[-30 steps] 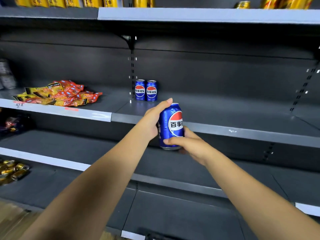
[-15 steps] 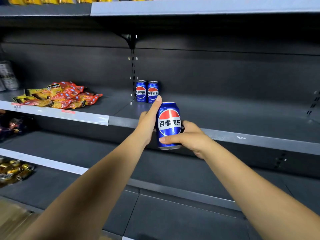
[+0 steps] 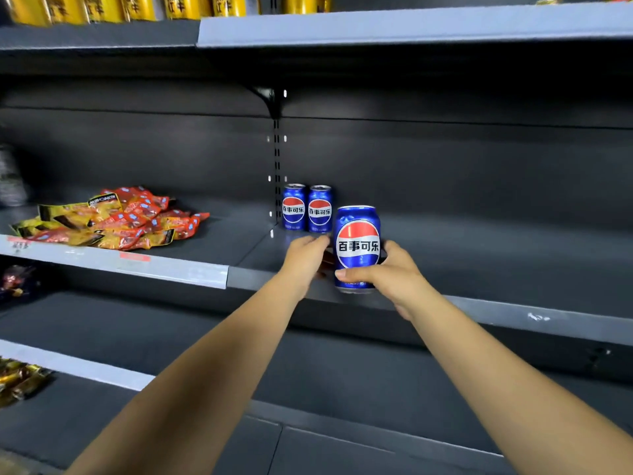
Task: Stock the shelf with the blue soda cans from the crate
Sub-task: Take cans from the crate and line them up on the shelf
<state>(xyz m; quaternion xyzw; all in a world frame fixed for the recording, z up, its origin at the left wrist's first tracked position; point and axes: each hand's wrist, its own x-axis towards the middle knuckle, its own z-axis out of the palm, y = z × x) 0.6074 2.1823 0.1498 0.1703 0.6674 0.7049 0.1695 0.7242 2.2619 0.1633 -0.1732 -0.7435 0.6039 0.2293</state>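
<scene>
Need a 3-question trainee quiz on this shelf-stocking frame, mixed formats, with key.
1. True or false: the right hand grips the held can.
2. How many blue cans already stand at the back of the middle shelf?
A. one
B. two
C. four
3. Fill in: the snack packets lie to the ____ of the two standing cans, seen from the camera.

Key:
1. True; its thumb crosses the can's lower front, while the left hand is beside the can, contact unclear.
2. B.
3. Left.
</scene>
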